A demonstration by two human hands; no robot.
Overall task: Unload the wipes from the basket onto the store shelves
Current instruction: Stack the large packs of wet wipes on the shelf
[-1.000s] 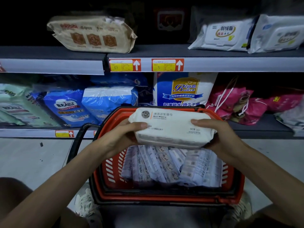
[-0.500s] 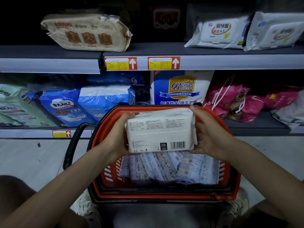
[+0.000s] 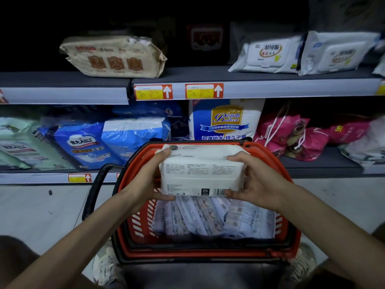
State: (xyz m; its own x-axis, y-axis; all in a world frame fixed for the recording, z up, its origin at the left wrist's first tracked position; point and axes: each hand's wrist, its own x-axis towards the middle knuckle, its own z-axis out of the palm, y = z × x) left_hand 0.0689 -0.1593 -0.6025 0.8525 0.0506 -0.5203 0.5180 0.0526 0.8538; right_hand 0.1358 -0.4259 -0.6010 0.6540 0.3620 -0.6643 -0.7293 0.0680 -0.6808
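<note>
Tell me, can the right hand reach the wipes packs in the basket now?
Probably not: the right hand and left hand both grip the white pack, which hangs over the packs in the basket.

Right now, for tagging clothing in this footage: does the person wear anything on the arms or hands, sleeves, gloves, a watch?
Nothing visible. The left hand and right hand are ungloved, with no ring or watch, and no sleeve shows anywhere up either arm to the frame edge.
</note>
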